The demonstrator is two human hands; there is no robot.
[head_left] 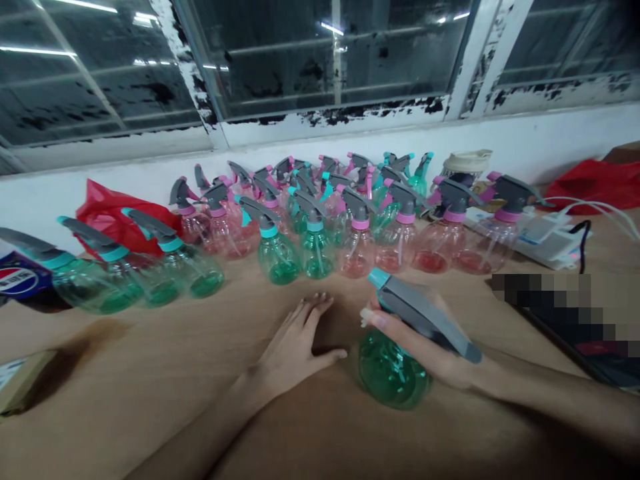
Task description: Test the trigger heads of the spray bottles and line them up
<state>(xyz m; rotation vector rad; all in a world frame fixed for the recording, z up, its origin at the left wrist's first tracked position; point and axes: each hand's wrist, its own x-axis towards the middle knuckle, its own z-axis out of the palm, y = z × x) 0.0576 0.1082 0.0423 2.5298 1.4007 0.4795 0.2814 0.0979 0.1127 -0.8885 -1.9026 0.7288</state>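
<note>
My right hand [425, 340] is closed around the neck of a green spray bottle [393, 373] with a grey trigger head and a teal nozzle. The bottle is at the near middle of the table, its nozzle pointing up and to the left. Beside it, my left hand [300, 333] lies palm down on the wooden table [210, 380], fingers spread, holding nothing. In front of both hands stand green spray bottles [319, 257] and pink spray bottles [356, 257], crowded in rows toward the wall.
At the left are several green spray bottles [163, 287], a Pepsi bottle [25, 283] and a small box [27, 380]. A red bag [120, 217] lies behind them. White power strips [550, 240] with cables and a dark flat device [560, 333] are at the right.
</note>
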